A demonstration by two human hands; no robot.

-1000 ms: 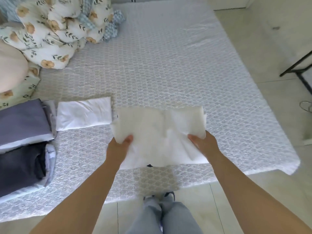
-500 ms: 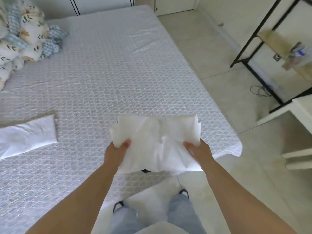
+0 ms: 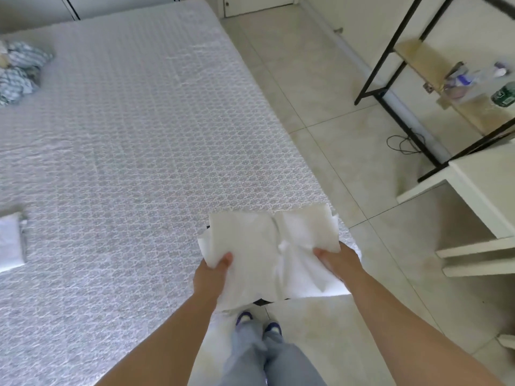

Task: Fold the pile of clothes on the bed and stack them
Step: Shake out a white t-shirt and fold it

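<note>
The view has swung right: the folded stacks are gone from sight, and the white garment (image 3: 271, 246) now hangs at the bed's (image 3: 125, 135) near right corner. Two hands, left hand (image 3: 210, 274) and right hand (image 3: 338, 263), pinch its sides. One folded white piece (image 3: 9, 240) sits cut off at left.

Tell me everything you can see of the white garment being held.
The white garment is a thin, soft-looking cloth, partly folded into a rough rectangle, creased and puckered at the middle. It is held up over the bed's near corner and the floor. The left hand grips its left edge, the right hand its right edge, thumbs on top. Its lower edge hangs loose.
</note>
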